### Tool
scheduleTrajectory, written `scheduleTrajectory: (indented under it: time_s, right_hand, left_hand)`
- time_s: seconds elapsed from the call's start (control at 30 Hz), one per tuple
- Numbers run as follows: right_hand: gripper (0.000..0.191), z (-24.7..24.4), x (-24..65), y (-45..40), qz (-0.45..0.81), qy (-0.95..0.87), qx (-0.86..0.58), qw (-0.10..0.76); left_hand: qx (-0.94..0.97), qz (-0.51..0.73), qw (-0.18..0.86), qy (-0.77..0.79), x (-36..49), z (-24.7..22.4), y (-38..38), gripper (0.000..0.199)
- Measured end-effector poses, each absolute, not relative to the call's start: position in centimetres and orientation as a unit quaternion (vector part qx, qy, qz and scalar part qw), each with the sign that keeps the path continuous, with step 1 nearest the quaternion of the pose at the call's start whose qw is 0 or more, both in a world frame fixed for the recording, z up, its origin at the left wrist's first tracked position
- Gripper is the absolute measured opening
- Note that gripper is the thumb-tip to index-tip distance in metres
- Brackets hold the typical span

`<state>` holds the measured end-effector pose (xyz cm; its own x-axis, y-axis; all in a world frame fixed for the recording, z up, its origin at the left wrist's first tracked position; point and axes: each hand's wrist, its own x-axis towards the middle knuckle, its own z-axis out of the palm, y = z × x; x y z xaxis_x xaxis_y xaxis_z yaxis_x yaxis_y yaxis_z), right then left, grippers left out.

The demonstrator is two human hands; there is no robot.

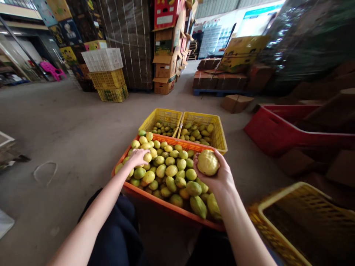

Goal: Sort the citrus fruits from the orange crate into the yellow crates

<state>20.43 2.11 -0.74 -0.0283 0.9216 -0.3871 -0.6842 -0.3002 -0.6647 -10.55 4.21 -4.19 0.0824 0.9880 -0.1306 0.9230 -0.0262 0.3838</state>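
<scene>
An orange crate (166, 204) full of yellow and green lemons (171, 170) stands in front of me. My right hand (222, 176) is wrapped round a large, bumpy yellow fruit (208, 162) above the crate's right side. At the crate's left part, my left hand (138, 158) reaches over the lemons, its fingers curled on a yellow lemon (147, 157). Behind the orange crate, two yellow crates stand side by side, the left one (142, 123) and the right one (223, 138), both with lemons inside.
A yellow crate (266, 218) is at the lower right, with a red bin (263, 129) beyond it. Stacked crates (108, 79) and cardboard boxes (164, 70) stand farther back. A cardboard box (235, 103) lies on the floor. A pink chair (52, 70) is at the far left.
</scene>
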Motion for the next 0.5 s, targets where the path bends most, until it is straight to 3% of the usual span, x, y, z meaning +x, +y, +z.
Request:
scheduleTrajectory:
  time_s: [0.1, 0.2, 0.33, 0.5]
  right_hand:
    - [0.029, -0.6, 19.9, 1.9, 0.688, -0.146, -0.397, 0.590]
    - [0.029, -0.1, 18.9, 1.3, 0.684, -0.180, -0.399, 0.584]
    - [0.035, 1.2, 17.5, 0.8, 0.668, -0.205, -0.390, 0.600]
    - [0.038, 3.1, 16.4, 1.1, 0.601, -0.167, -0.345, 0.702]
  left_hand:
    - [0.614, 0.330, 0.302, 0.651, -8.2, -2.9, 4.8, 0.057]
    - [0.473, 0.523, 0.474, 0.527, -5.2, -1.1, 4.2, 0.056]
    - [0.422, 0.589, 0.591, 0.354, -1.2, 1.1, 2.3, 0.057]
    - [0.390, 0.636, 0.571, 0.343, 3.0, 2.1, 1.9, 0.058]
